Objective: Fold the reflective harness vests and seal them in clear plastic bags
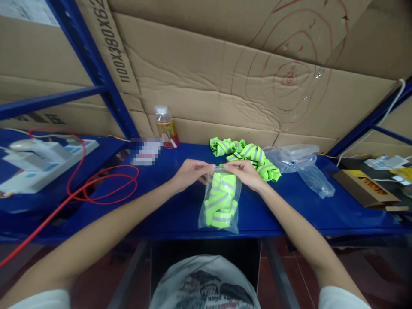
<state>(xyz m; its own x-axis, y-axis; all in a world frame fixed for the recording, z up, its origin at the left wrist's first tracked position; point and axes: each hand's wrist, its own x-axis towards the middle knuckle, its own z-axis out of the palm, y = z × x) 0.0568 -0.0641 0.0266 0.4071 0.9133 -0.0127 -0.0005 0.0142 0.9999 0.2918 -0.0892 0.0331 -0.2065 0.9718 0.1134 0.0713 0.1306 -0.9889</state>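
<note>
A clear plastic bag point(202, 214) hangs at the front of the blue table with a folded yellow-green reflective strap point(222, 199) inside it. My left hand point(192, 172) pinches the bag's top edge on the left, thumb and fingers pressed together. On the right side of the same edge, my right hand point(245, 172) is closed in a similar pinch. Just behind my right hand lies a loose pile of yellow-green straps with silver stripes point(251, 154). The strap in the bag looks to be of the same kind.
Crumpled clear bags point(299, 163) lie right of the pile, near an open cardboard box point(367, 189). A drink bottle point(166, 128) stands against the cardboard wall point(199, 77). A red cable point(106, 199) coils on the left beside white devices point(41, 165). Blue posts point(96, 64) frame the table.
</note>
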